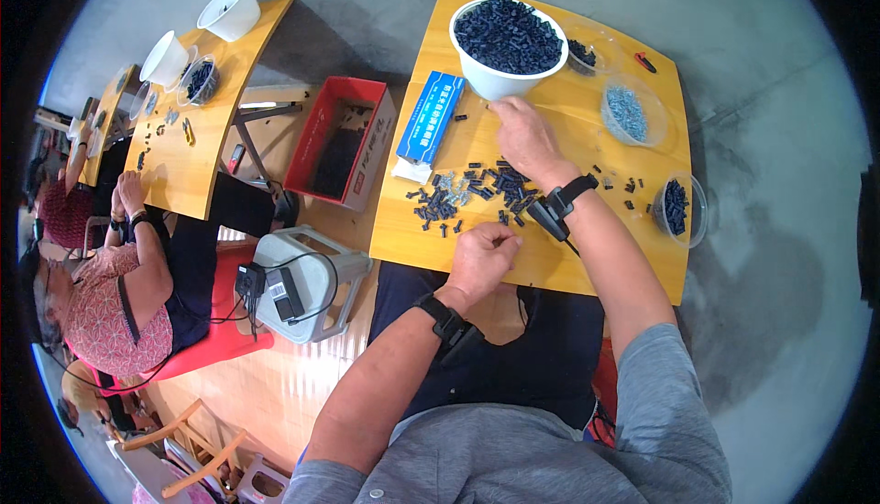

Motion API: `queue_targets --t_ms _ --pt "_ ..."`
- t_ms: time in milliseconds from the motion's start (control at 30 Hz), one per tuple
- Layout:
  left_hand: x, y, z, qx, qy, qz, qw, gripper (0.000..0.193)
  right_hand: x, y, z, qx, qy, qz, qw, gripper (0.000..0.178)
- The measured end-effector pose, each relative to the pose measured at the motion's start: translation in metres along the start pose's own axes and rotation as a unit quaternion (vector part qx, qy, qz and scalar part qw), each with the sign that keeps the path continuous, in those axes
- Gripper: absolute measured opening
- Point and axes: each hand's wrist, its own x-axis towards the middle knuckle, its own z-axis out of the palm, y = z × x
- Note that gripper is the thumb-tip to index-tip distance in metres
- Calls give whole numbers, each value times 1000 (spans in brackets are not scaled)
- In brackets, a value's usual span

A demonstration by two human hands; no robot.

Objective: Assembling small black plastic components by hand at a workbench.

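My left hand (481, 258) is closed at the table's near edge, thumb and index finger pressed together; whatever they hold is too small or hidden. My right hand (529, 142) reaches toward the base of a white bowl (498, 84), its fingertips pinched on something I cannot make out. Small black plastic pieces (510, 37) heap the bowl. Between my hands lies a loose pile of black cylindrical pieces (513, 185). Left of it, black pieces mixed with clear or silvery bits (445, 200) are spread out. A blue-and-white box (431, 119) stands beside the bowl.
On the yellow table (568, 261), a clear tub of silvery-blue small parts (625, 114) and a tub of black pieces (676, 208) stand right. A red-and-black tool (645, 62) lies far right. A red carton (337, 142) and grey stool (307, 275) are left. Another person (119, 307) sits there.
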Motion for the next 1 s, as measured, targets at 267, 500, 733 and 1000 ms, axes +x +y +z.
queue_targets --t_ms 267,500,733,1000 --pt "0 -2 -1 0 -7 2 1000 13 4 -1 -7 -48 -45 -22 998 25" --pt "0 1 0 17 -10 5 1000 13 11 -6 -1 -27 -40 -93 994 24" --pt "0 -4 2 -5 6 22 1000 13 13 -20 3 -54 -85 -121 987 25" --pt "-2 4 0 8 -5 3 1000 14 5 -20 0 -99 -123 -133 978 16"
